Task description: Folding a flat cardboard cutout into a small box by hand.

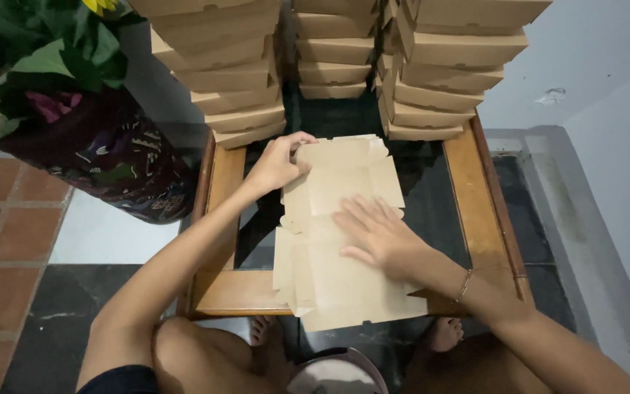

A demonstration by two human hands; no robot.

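1. Flat brown cardboard box blank lies on wooden-framed dark glass worktop.
2. Left hand pinches its far flap.
3. Right hand open, pressed flat on its middle.
4. Stacked folded brown boxes behind.

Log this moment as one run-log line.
left hand: pinching top-left flap of flat cardboard box blank | right hand: pressed flat on blank | surface: wooden table | behind: stacked folded boxes
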